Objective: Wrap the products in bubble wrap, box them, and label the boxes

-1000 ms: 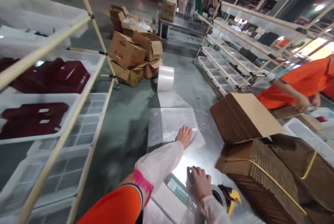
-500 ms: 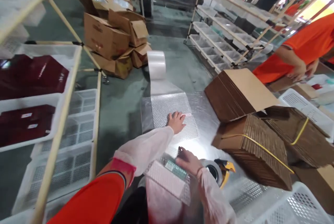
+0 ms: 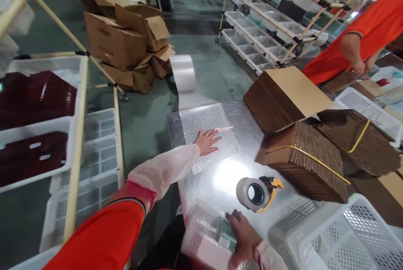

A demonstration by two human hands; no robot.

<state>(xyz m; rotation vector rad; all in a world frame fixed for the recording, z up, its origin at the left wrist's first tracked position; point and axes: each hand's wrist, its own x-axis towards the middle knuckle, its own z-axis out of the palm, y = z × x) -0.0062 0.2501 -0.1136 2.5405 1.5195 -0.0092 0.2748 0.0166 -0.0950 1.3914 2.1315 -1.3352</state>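
My left hand (image 3: 208,141) lies flat with spread fingers on a sheet of bubble wrap (image 3: 201,121). The sheet runs back to a large roll (image 3: 183,72) at the far edge of the metal table (image 3: 242,125). By my fingertips, a slim pink-and-white tool (image 3: 223,129) rests on the wrap; its kind is unclear. At the near edge, my right hand (image 3: 247,234) is closed on the right side of a bubble-wrapped package (image 3: 206,236), pale with a green part. Some motion blur covers that package. Beyond my right hand are a tape roll (image 3: 252,194) and a yellow-and-black tape dispenser (image 3: 273,186).
Strapped flat cardboard boxes (image 3: 310,161) are stacked at the right, above a white perforated basket (image 3: 355,236). Another person in orange (image 3: 352,47) works beyond them. A rack with dark red items (image 3: 37,98) stands left; open cartons (image 3: 116,39) lie on the floor behind.
My right hand has moved nearer to me with the package, uncovering the tape roll. My left hand stays flat on the bubble wrap. The view has shifted slightly.
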